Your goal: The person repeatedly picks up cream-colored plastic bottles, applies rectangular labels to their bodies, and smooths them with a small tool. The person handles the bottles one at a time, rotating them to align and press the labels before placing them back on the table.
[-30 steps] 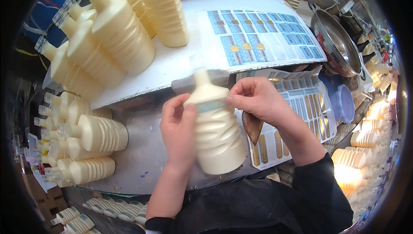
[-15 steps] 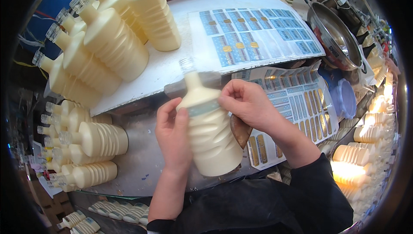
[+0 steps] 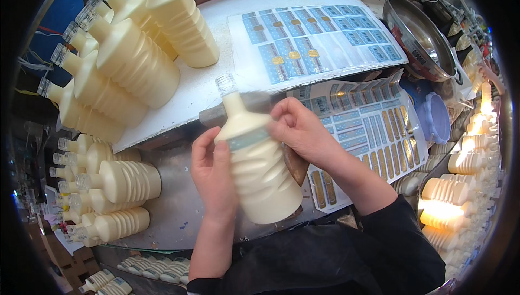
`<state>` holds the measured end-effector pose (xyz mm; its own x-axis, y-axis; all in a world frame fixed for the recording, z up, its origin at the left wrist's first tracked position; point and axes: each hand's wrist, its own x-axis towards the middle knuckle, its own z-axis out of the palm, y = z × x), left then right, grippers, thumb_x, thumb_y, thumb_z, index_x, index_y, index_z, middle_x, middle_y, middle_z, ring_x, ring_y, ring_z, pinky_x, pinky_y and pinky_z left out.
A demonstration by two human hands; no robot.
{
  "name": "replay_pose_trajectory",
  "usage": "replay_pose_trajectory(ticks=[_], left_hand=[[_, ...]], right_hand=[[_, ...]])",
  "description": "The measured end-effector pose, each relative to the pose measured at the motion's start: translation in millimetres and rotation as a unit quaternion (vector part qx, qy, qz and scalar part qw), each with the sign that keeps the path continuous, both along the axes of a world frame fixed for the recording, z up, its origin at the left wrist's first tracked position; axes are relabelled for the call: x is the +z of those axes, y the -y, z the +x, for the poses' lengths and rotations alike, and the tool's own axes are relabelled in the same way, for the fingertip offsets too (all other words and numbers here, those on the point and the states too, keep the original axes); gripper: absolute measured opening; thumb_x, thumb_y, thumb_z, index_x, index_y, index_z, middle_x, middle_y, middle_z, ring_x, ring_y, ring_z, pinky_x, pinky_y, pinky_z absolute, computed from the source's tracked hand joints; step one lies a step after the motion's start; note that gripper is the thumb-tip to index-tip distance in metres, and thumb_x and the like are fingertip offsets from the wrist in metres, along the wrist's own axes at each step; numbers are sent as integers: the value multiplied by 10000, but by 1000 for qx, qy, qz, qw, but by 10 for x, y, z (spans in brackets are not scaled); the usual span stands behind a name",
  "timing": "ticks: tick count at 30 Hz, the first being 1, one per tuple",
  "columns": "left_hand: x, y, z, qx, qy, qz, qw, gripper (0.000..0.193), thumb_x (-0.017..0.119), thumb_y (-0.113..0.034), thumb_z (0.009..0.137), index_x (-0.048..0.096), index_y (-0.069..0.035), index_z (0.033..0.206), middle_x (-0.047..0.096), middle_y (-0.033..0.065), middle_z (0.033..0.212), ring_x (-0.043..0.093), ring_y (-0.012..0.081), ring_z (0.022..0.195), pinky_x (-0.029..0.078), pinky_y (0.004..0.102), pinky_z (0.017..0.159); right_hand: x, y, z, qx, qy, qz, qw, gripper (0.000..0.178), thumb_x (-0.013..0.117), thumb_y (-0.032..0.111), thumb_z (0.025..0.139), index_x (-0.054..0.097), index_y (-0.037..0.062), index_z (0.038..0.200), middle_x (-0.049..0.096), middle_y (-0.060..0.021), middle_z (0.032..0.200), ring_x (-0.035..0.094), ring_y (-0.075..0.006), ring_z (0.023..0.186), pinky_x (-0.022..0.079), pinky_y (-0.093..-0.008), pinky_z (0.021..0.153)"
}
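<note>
A cream plastic bottle [image 3: 265, 184] with a ribbed body and a clear threaded neck leans in front of me, its neck pointing away. Across its upper body, just under the shoulder, runs a pale blue-green label strip [image 3: 246, 140]. My left hand [image 3: 213, 173] grips the bottle's left side, with the thumb by the strip's left end. At the strip's right end, the fingers of my right hand [image 3: 295, 128] are pinched together against the bottle; their tips are a little blurred. A brown wedge-shaped piece [image 3: 296, 166] shows beside the bottle, below my right hand.
Upright cream bottles [image 3: 138, 62] crowd the white board [image 3: 211, 86] at upper left; more lie stacked [image 3: 122, 178] below them. Sticker sheets [image 3: 319, 40] rest on the board, and another sheet [image 3: 374, 132] lies right. Beyond are a metal pan [image 3: 420, 40] and a lilac tub [image 3: 435, 119].
The view has shifted slightly. My right fingertips have moved a little along the strip's right end on the bottle; my left hand keeps its grip.
</note>
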<state>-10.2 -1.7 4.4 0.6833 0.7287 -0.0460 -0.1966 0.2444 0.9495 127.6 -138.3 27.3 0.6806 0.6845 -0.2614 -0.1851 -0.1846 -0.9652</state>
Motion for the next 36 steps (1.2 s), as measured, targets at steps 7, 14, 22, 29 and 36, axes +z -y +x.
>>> replay_pose_trajectory(ticks=[7,14,22,29,36], left_hand=[[6,7,5,5,-3,1,1000,245,555,-120,1068,573,14,1272,647,102,1174,653,154,1030,572,318,911],[48,23,10,6,-4,-10,1000,250,583,-114,1051,578,-1,1275,653,85,1153,622,127,1012,528,288,903],[44,5,-6,-4,5,-32,999,257,584,-98,1047,574,-5,1286,655,82,1149,612,123,1015,506,279,914],[51,20,0,-1,2,-26,1000,266,589,-97,1045,568,1,1291,657,90,1159,618,129,1028,508,285,929],[41,21,-33,7,-21,-7,1000,450,584,-87,1019,470,-1,1446,589,126,1290,587,179,1146,477,328,1011]], right_hand=[[-105,-25,2,-13,17,11,1000,226,676,155,999,517,29,1097,640,6,813,563,-16,714,434,-179,606],[-60,-2,11,-11,-26,25,999,212,645,201,1019,536,43,1110,612,10,794,552,-24,680,439,-188,589],[-32,38,29,10,-115,54,992,231,599,207,1048,551,56,1216,635,0,827,585,-34,685,459,-182,560],[-188,18,12,5,-118,104,988,247,622,188,1039,545,54,1232,685,-21,901,615,-41,727,490,-193,594],[-76,92,56,8,-145,82,986,278,553,183,1049,627,36,1273,671,10,916,619,-35,789,502,-197,667]])
